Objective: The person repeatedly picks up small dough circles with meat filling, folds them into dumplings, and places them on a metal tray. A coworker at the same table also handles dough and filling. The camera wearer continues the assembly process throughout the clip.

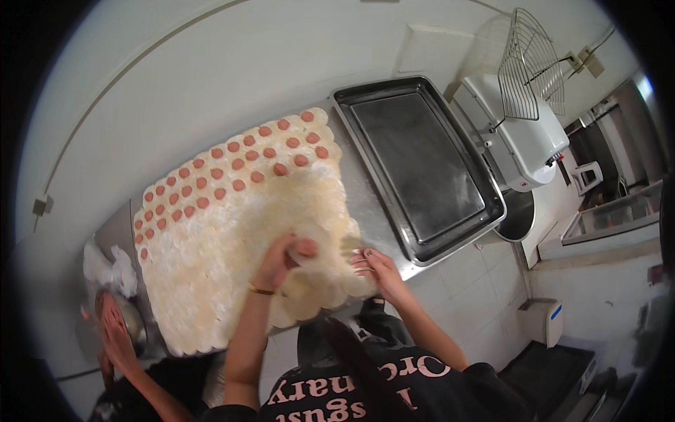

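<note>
Dressed in a dark shirt [429,395] with large pale lettering. Holding a dough round [310,235] with pink filling in the left hand [276,261], above floury dough rounds [211,281] layered over the metal bench [369,218]. Reaching to their right edge with the right hand [382,271]; cannot tell whether gripping. Alongside, a black tray [415,162]; beyond, a white machine [517,144], pale wall [211,77], tiled floor [450,299].

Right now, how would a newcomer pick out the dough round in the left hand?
Find the metal table, largely covered with pale dough rounds beside a large black tray. Near the table's front edge is the person's left hand, holding the dough round. It carries a pink lump, while the rounds nearest it lie flat and bare.
</note>
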Demonstrator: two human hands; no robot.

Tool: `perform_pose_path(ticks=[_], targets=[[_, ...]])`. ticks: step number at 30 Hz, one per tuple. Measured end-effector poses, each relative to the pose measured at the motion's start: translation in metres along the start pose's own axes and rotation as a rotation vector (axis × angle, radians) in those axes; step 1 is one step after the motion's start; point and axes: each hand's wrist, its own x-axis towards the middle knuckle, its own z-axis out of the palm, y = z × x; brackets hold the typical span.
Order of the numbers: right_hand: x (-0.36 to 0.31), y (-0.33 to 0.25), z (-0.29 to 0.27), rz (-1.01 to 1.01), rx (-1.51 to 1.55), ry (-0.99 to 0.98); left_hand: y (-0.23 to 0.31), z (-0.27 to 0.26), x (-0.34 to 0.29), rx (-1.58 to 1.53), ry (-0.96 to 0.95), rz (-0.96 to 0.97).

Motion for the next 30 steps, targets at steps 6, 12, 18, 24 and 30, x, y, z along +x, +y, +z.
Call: perform_pose_path(ticks=[6, 12, 18, 24, 30], targets=[[-0.015, -0.004, -0.060, 0.069, -0.155, 0.039, -0.122, 0.120, 0.014, 0.035, 0.302, -0.025], [-0.024, 0.033, -0.098, -0.075, -0.387, 0.181, -0.165, 0.123, 0.010, 0.252, 0.468, -0.010], [-0.018, 0.028, -0.110, 0.014, -0.181, 0.149, -0.172, 0.131, 0.014, 0.144, 0.394, 0.107], [-0.021, 0.018, -0.105, -0.158, -0.307, -0.011, -0.183, 0.124, 0.015, 0.206, 0.367, 0.203], [-0.022, 0.018, -0.097, -0.092, -0.339, 0.037, -0.178, 0.115, 0.011, 0.200, 0.324, 0.172]])
